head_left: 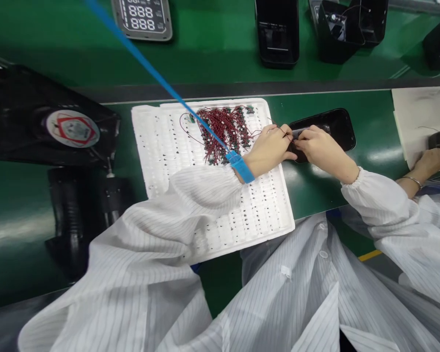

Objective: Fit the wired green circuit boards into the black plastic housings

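Observation:
Both hands meet over the left end of a black plastic casing (338, 128) lying on the green bench. My left hand (269, 150) has its fingers curled at that end, closed on a thin dark red wire. From the right, my right hand (324, 150) reaches in with fingers pinched together; what they hold is hidden. A greyish piece shows between the two hands, too small to name. Left of them, a white foam tray (242, 210) bears a heap of small green circuit boards with red wires (223, 128). My left wrist wears a blue strap (241, 166).
A blue cord (143, 61) runs from the strap to the upper left. On the raised shelf are a display panel (143, 18), a black casing (277, 36) and black housings (339, 34). A black-wrapped tool (33, 117) stands left. At right, a co-worker's hand (429, 164) touches a black part.

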`<state>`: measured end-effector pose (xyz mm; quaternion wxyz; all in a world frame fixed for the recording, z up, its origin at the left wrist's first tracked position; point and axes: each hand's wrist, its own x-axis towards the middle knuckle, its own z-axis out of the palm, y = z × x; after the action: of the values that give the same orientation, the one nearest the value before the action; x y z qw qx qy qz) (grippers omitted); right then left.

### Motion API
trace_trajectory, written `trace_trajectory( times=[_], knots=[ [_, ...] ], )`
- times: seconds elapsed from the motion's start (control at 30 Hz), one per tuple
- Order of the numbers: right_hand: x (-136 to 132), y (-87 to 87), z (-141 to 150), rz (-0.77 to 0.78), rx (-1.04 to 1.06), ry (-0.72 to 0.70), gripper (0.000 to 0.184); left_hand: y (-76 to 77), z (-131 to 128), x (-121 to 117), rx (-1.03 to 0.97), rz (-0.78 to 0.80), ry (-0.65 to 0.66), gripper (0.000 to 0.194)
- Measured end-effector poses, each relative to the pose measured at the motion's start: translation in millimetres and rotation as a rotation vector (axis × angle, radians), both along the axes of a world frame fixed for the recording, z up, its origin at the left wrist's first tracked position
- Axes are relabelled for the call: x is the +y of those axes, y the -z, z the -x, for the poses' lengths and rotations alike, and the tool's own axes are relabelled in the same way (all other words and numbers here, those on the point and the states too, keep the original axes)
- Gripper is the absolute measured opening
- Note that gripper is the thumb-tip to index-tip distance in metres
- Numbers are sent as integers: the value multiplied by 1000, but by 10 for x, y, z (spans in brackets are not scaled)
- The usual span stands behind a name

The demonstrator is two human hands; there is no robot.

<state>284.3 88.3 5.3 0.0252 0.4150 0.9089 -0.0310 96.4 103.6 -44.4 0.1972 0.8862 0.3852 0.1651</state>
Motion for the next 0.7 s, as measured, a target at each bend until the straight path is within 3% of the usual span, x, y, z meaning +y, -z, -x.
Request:
trace_trajectory(
  times=[0.17, 0.43, 0.7],
  knots=[
    [55, 88, -39, 43, 155, 69, 30, -67, -11, -15, 13, 61, 10, 38],
    [120, 209, 109, 6, 61, 185, 18, -138, -17, -45, 47, 92, -1, 41],
    [190, 89, 190, 86, -62, 170, 9, -139, -16, -43, 58, 105, -12, 40]
  ],
)
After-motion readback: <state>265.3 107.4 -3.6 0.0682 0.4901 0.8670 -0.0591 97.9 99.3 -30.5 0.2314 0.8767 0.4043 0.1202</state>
